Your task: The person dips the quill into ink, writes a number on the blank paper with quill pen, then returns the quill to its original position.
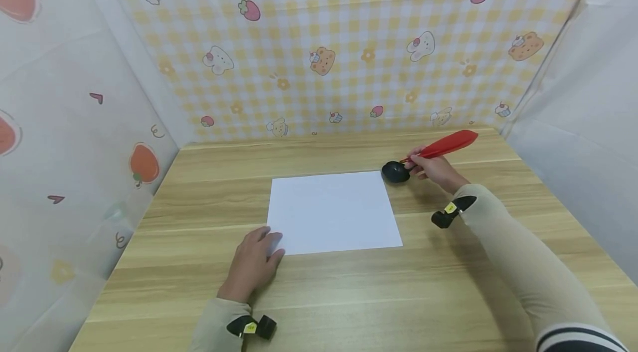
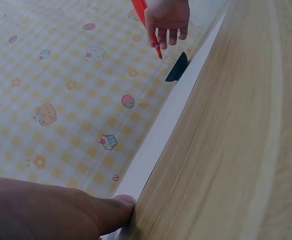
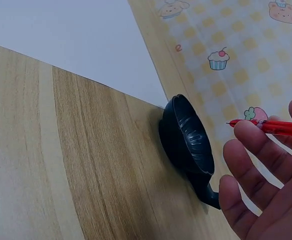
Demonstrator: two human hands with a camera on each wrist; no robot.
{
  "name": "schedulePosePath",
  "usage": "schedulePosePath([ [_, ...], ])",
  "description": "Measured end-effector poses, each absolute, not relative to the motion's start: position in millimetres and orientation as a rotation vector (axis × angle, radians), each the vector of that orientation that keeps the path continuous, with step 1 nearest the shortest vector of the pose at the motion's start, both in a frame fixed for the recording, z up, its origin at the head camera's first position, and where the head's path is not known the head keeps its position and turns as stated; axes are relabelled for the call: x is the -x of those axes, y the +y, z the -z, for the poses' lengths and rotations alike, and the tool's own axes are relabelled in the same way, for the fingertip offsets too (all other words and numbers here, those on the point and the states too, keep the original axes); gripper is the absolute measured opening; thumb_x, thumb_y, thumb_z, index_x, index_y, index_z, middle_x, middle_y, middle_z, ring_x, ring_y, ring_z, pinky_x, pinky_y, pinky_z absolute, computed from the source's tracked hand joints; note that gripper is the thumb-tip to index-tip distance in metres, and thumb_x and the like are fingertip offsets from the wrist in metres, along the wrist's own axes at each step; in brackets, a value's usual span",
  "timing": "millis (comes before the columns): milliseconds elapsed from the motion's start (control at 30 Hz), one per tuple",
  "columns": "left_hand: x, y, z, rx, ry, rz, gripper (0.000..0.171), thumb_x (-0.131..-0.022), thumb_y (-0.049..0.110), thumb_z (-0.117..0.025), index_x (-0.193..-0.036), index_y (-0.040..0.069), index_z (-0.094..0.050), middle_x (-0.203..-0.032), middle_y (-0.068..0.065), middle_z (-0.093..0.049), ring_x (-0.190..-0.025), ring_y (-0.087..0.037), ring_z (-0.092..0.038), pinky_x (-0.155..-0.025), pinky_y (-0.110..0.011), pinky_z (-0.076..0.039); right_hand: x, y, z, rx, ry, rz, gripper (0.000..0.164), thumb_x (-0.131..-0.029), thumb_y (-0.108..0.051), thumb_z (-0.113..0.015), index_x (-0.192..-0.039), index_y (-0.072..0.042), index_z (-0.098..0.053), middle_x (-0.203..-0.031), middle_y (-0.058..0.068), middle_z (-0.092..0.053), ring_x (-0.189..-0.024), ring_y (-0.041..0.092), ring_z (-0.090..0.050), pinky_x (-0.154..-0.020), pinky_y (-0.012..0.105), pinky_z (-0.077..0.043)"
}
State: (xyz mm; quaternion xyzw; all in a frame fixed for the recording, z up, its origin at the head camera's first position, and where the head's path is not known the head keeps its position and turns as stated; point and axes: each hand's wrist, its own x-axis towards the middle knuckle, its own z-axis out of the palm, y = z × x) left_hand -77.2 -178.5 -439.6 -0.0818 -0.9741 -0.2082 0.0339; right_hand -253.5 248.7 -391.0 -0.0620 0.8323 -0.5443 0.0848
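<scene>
A red quill pen (image 1: 448, 144) with a feather top is pinched between the thumb and fingers of my right hand (image 1: 437, 169). In the right wrist view, the pen's thin tip (image 3: 231, 123) points left past the fingertips, above a small black dish (image 3: 186, 137) with a scalloped rim and short handle. That dish stands on the table by the far right corner of a blank white sheet of paper (image 1: 333, 211). My left hand (image 1: 253, 263) rests at the near left corner of the sheet, its thumb (image 2: 111, 212) on the paper's edge in the left wrist view.
The paper lies on a wood-grain table (image 1: 339, 302). A yellow checked cloth (image 1: 299, 86) with cartoon prints hangs behind the table. White cloth (image 1: 588, 97) hangs along the right side, and printed white cloth (image 1: 85, 153) along the left.
</scene>
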Motion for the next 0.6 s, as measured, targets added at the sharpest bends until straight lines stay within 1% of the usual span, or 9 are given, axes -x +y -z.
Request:
schedulePosePath([
  [200,78.2,-178.2,439.5,0.256,-2.998,0.64,0.036,-0.092,0.023,-0.067,-0.123,0.005,-0.064,-0.135,-0.021,-0.052,-0.129,-0.039,-0.043,-0.104,-0.056,-0.034,256.9,245.3,390.7,0.164,2.488,1.567,0.033,-0.105,-0.022,-0.042,-0.124,0.005,-0.047,-0.103,0.015,-0.066,-0.085,0.021,-0.063,-0.071,0.032,-0.051],
  [400,76.8,-178.2,439.8,0.262,-2.999,0.634,0.036,-0.091,0.022,-0.068,-0.123,0.005,-0.064,-0.134,-0.022,-0.052,-0.128,-0.04,-0.043,-0.103,-0.057,-0.034,259.8,243.3,393.7,0.15,2.509,1.486,0.028,-0.104,-0.019,-0.043,-0.119,0.003,-0.048,-0.101,0.016,-0.066,-0.085,0.026,-0.063,-0.072,0.037,-0.049],
  [600,77.7,-178.3,440.5,0.265,-2.999,0.64,0.037,-0.092,0.023,-0.067,-0.124,0.005,-0.064,-0.135,-0.022,-0.052,-0.128,-0.04,-0.043,-0.103,-0.057,-0.034,261.3,242.0,393.3,0.129,2.514,1.442,0.025,-0.103,-0.019,-0.044,-0.117,0.002,-0.05,-0.1,0.018,-0.065,-0.083,0.026,-0.062,-0.072,0.037,-0.048],
])
